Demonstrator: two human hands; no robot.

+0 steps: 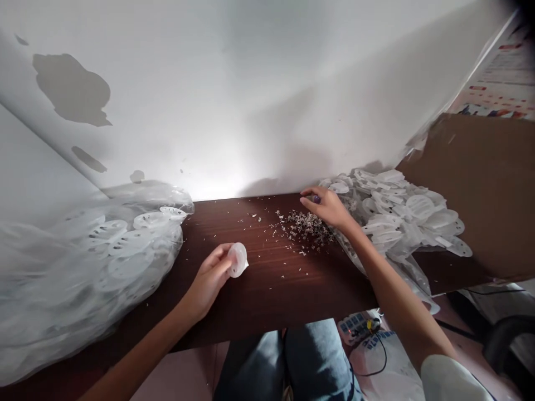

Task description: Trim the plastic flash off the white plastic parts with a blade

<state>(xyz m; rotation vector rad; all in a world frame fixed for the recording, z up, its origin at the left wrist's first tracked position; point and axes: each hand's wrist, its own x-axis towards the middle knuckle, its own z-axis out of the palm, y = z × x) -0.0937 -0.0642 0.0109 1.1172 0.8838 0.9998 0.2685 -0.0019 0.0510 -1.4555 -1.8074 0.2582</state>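
Between the thumb and fingers of my left hand [211,275] is a translucent white plastic disc [238,260], held upright just above the dark wooden table [267,301]. My right hand [328,207] is over the right side of the table, its fingers curled around a small purple object [316,199]. Most of that object is hidden in the palm, so its kind does not show. Below this hand spreads a heap of tiny pale scraps [309,227], with loose bits scattered toward the middle.
At left, a large clear plastic bag [125,295] holds many flat white plastic pieces with holes. Similar pieces [412,214] are piled at right on another bag. A white wall rises behind, and brown cardboard [480,189] stands far right. A power strip [355,327] lies below the table.
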